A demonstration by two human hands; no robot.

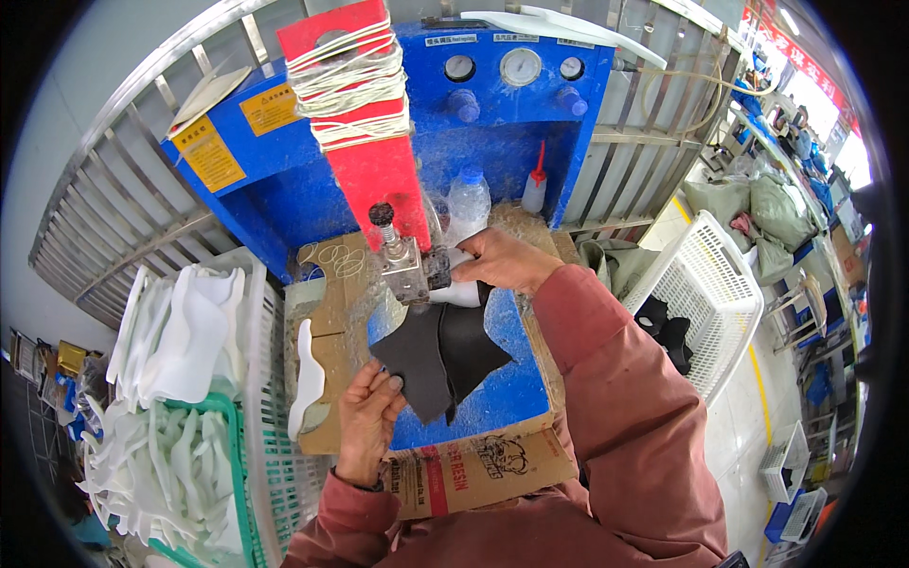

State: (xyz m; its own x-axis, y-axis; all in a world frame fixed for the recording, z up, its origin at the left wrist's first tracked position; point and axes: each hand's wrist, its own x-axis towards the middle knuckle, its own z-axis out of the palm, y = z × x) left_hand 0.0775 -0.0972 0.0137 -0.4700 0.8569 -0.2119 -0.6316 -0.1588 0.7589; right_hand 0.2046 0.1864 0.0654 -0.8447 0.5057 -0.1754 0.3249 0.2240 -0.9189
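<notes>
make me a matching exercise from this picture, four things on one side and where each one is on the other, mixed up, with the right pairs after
Things:
1. left hand
2. right hand
3. white cord
4. dark pieces

Places:
A. wound around the red column
B. inside the white basket on the right
C. on the white piece, beside the metal head
D. at the left edge of the black material

Right pairs: 1-D, 2-C, 3-A, 4-B
</notes>
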